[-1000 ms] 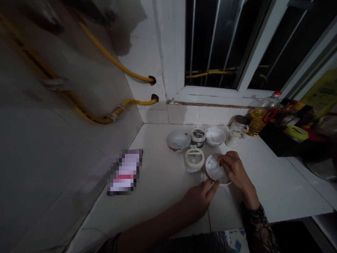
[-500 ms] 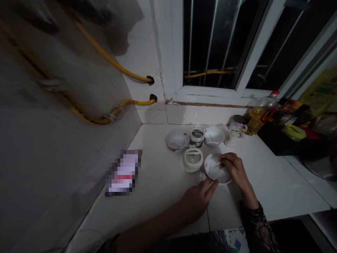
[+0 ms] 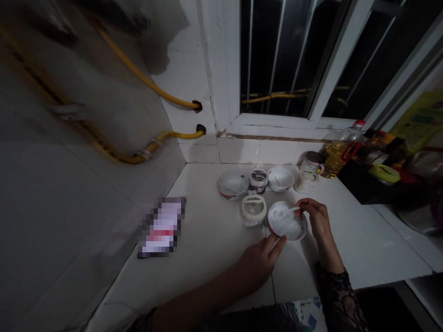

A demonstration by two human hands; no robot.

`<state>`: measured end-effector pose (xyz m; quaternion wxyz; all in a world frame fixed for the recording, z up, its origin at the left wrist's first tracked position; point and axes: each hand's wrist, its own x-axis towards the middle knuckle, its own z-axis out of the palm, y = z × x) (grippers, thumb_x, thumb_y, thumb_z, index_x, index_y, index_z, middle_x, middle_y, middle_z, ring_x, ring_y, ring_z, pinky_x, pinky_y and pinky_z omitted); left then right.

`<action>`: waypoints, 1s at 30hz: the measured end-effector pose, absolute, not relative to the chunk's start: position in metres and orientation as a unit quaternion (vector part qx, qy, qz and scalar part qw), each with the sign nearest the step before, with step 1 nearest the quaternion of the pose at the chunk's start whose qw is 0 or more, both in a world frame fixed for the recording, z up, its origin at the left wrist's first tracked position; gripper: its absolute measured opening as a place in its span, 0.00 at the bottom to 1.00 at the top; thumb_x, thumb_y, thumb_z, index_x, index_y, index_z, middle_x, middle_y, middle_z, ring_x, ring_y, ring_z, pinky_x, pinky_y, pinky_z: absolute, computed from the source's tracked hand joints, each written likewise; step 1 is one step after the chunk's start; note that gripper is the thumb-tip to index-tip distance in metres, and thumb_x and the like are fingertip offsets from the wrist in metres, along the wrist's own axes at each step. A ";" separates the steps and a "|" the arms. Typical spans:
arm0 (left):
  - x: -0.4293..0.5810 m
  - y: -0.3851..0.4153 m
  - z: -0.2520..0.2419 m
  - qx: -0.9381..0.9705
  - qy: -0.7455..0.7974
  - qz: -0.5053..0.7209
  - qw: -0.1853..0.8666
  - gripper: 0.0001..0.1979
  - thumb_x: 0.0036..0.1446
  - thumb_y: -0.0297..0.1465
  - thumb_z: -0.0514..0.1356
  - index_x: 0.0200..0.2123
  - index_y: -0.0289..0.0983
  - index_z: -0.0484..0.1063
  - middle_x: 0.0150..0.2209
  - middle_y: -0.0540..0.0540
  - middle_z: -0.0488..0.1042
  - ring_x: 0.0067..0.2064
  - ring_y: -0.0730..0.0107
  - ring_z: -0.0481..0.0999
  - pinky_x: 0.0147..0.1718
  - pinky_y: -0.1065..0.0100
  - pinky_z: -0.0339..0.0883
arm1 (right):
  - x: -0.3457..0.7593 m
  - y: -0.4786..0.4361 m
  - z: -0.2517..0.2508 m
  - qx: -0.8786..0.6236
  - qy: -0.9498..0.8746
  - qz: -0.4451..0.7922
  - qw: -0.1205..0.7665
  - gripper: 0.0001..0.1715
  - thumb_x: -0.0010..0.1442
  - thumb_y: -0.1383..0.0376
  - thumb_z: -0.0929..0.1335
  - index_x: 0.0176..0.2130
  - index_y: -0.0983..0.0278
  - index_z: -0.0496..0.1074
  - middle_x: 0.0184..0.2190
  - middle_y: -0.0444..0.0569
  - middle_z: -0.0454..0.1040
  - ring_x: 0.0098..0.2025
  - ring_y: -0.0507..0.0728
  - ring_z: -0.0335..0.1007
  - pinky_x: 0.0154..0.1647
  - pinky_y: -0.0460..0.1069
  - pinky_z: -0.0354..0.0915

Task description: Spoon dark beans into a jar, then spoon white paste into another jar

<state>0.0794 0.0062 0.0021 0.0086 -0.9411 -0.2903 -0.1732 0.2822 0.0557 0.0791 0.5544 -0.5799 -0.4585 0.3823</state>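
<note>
A white bowl [image 3: 304, 224] with a reddish rim stands on the counter and holds something white. At its near edge, my left hand [image 3: 261, 260] grips the rim between thumb and fingers. My right hand [image 3: 318, 221] is closed on the handle of a small white spoon [image 3: 289, 211] over the right side of the bowl. The spoon slants down to the left, its tip in the white contents. Close by on the left is a clear jar with a cream lid [image 3: 254, 210].
Behind stand a flower-patterned bowl [image 3: 224, 194], a jar with dark contents [image 3: 258, 177] and another white bowl [image 3: 281, 180]. Farther right are a jar with a dark lid [image 3: 313, 161], an oil bottle [image 3: 334, 157] and a black box [image 3: 363, 184]. A blurred packet [image 3: 164, 226] lies left.
My right hand has moved right with the spoon, from over the bowl's middle to its right rim. More of the spoon shows. My left hand stays on the bowl.
</note>
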 end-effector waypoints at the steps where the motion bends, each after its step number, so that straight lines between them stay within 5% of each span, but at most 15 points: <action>1: 0.079 0.006 0.002 -0.941 -0.290 -0.172 0.010 0.29 0.59 0.21 0.47 0.64 0.29 0.52 0.53 0.32 0.70 0.44 0.61 0.76 0.34 0.66 0.75 | 0.282 0.056 0.079 -0.580 -0.457 0.383 0.555 0.07 0.43 0.62 0.67 0.22 0.63 0.73 0.13 0.43 0.68 0.21 0.54 0.62 0.26 0.48 0.58; 21: 0.079 0.006 0.001 -0.942 -0.292 -0.166 0.011 0.28 0.61 0.22 0.47 0.65 0.30 0.52 0.53 0.33 0.69 0.45 0.62 0.76 0.36 0.68 0.74 | 0.277 0.059 0.081 -0.563 -0.470 0.368 0.571 0.08 0.47 0.60 0.67 0.26 0.63 0.72 0.16 0.43 0.69 0.23 0.54 0.64 0.28 0.49 0.60; 26: 0.080 0.007 0.002 -0.943 -0.294 -0.156 0.009 0.28 0.61 0.22 0.47 0.65 0.30 0.52 0.54 0.32 0.69 0.46 0.61 0.76 0.37 0.67 0.75 | 0.257 0.054 0.082 -0.514 -0.590 0.238 0.576 0.09 0.60 0.60 0.64 0.35 0.61 0.71 0.25 0.46 0.74 0.31 0.57 0.70 0.36 0.51 0.64; 30: 0.080 0.007 0.005 -0.943 -0.289 -0.167 0.012 0.27 0.61 0.23 0.48 0.63 0.29 0.54 0.53 0.32 0.69 0.45 0.61 0.76 0.35 0.66 0.75 | 0.243 0.049 0.082 -0.404 -0.803 0.067 0.434 0.12 0.62 0.68 0.60 0.37 0.60 0.72 0.33 0.50 0.76 0.38 0.59 0.69 0.43 0.56 0.63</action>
